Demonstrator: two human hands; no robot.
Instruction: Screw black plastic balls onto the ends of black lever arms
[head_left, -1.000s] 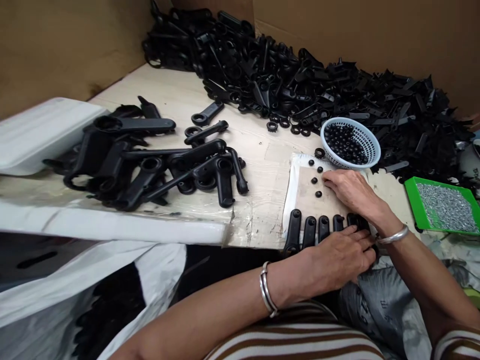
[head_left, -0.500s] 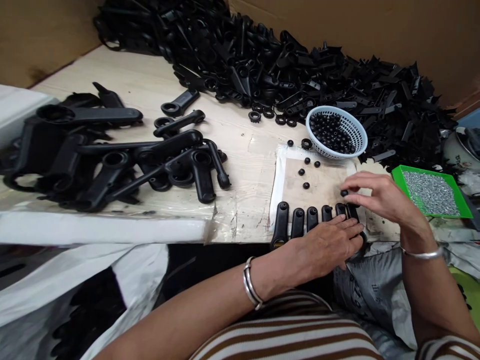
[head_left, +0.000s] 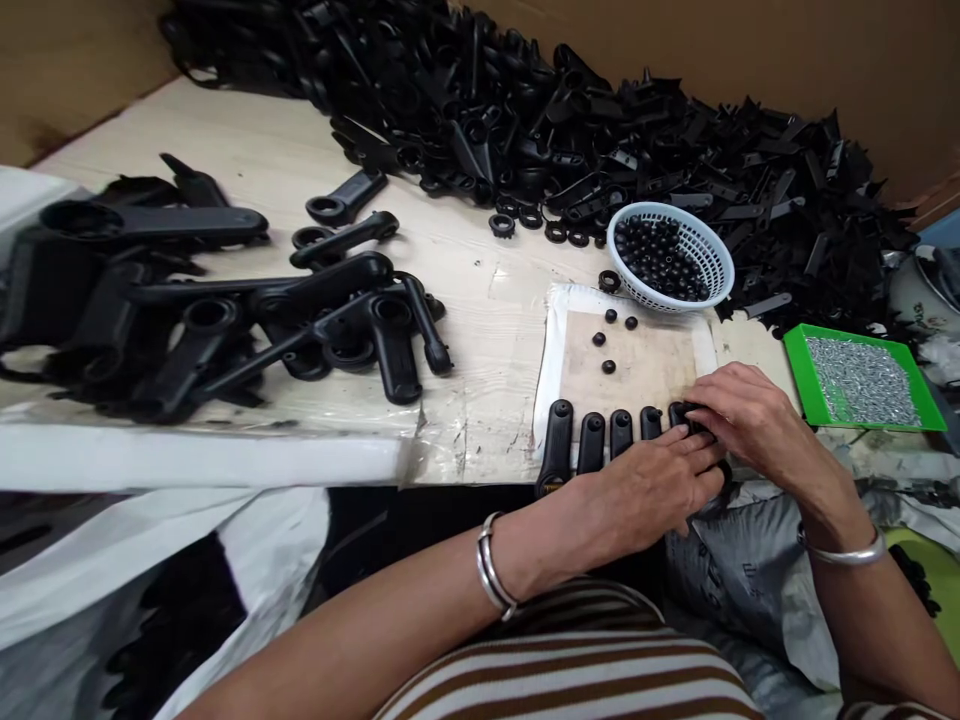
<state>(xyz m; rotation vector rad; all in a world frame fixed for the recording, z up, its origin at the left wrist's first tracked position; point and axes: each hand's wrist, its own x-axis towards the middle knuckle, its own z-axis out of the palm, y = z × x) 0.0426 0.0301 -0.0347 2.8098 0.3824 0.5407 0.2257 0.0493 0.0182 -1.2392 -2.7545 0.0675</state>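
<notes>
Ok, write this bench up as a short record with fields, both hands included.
Left hand: laid over the right part of a row of elongated black plastic parts
Right hand: fingertips at the row's right end; anything gripped is hidden
Loose pieces: four small round black pieces on a white-edged tan rectangle
Basket: round pale-blue perforated plastic basket, holding similar black pieces
Tray: green rectangular tray of small silvery pieces
Back: large heap of black parts

Green tray near pale pot, seemingly enamel; brown wall behind.
</notes>
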